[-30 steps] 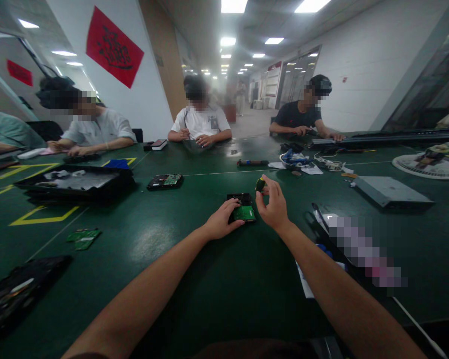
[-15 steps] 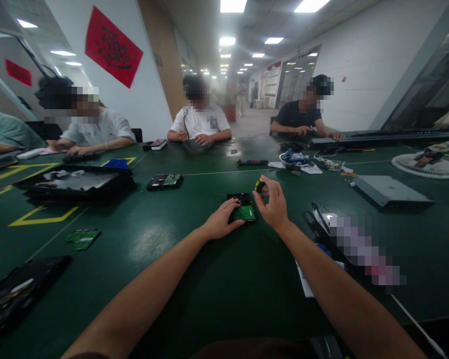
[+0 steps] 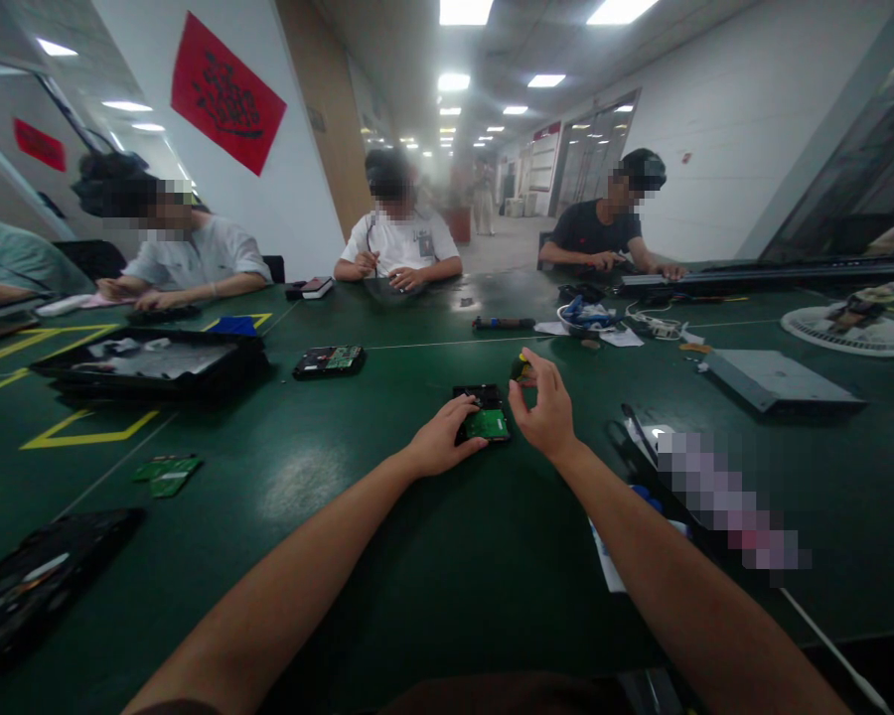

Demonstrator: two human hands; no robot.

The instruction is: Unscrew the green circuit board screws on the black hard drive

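A small black hard drive (image 3: 487,425) with a green circuit board lies on the green table in front of me. My left hand (image 3: 445,437) holds it down from the left, fingers over its upper part and thumb along the near edge. Just to its right, my right hand (image 3: 542,407) pinches a short screwdriver with a yellow and black handle (image 3: 520,369), raised by the drive's right side. The screwdriver's shaft and tip cannot be made out.
Another opened drive (image 3: 329,360) lies further left, near a black tray-like housing (image 3: 149,359). Loose green circuit boards (image 3: 168,475) and a dark casing (image 3: 49,576) are at left. A grey metal box (image 3: 782,379) and a phone-like object (image 3: 722,497) lie right. Several people sit opposite.
My right hand has shifted very slightly right, and the screwdriver handle has turned a little between its fingers. My left hand and the hard drive stay in place.
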